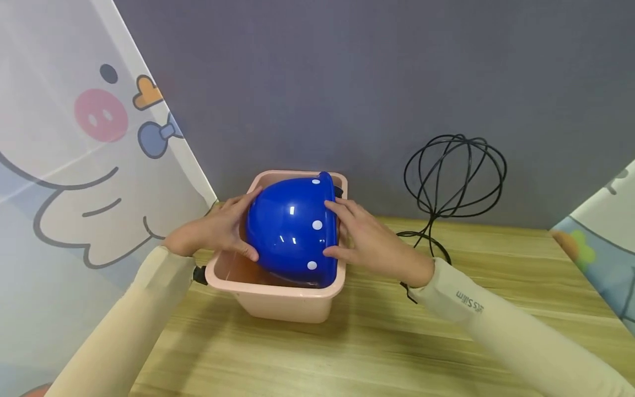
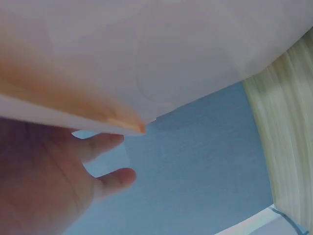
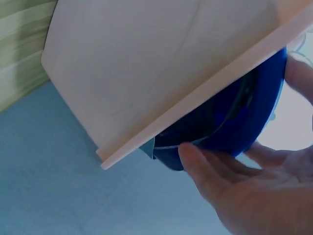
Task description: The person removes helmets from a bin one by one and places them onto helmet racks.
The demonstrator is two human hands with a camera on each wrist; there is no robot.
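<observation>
A glossy blue helmet (image 1: 292, 226) with white dots lies on its side within the mouth of a pale pink plastic bin (image 1: 278, 289). Its rounded crown points left and its brim faces right. My left hand (image 1: 218, 226) cups the crown, thumb below and fingers above. Around the brim curls my right hand (image 1: 364, 237), thumb and fingers apart. In the right wrist view the dark inside of the helmet (image 3: 266, 105) shows beyond the bin's rim, with the right hand (image 3: 264, 186) at its edge. The left wrist view shows the left hand (image 2: 54, 181) past the bin's rim; the helmet is hidden there.
A black wire balloon-shaped frame (image 1: 434, 212) stands on the wooden table (image 1: 397, 347) to the right. Behind rises a grey-blue panel (image 1: 357, 99). A white panel with cartoon drawings (image 1: 74, 193) borders the left side. Black handles (image 1: 200, 274) stick out from the bin.
</observation>
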